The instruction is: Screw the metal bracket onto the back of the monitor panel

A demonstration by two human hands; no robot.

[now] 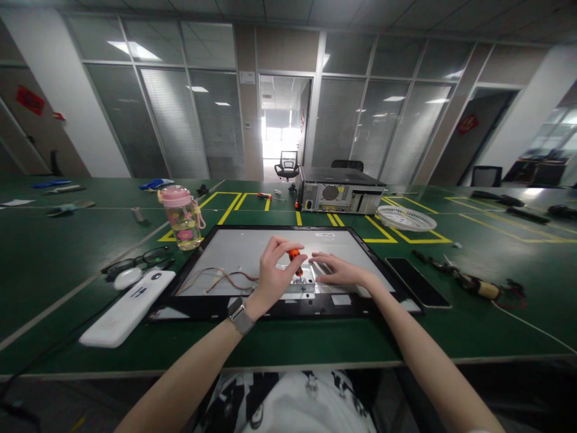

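Observation:
Between the thumb and fingers of my left hand (280, 267) is the orange-and-black handle of a screwdriver (295, 255), held upright. Its lower end points down at a metal bracket (306, 282) on the back of a flat display panel (243, 246) with a black frame. My right hand (338, 269) lies flat beside the bracket, fingers stretched out over the panel's metal plate. Thin coloured wires (225, 275) run across the panel left of my left hand. The screwdriver's tip is too small to make out.
A pink-lidded bottle (183, 219), glasses (139, 260) and a white power bank-like slab (130, 310) lie left of the panel. On the right are a black phone (417, 282) and a cable bundle (478, 285). Behind stand a computer case (340, 191) and a white plastic basket (406, 219).

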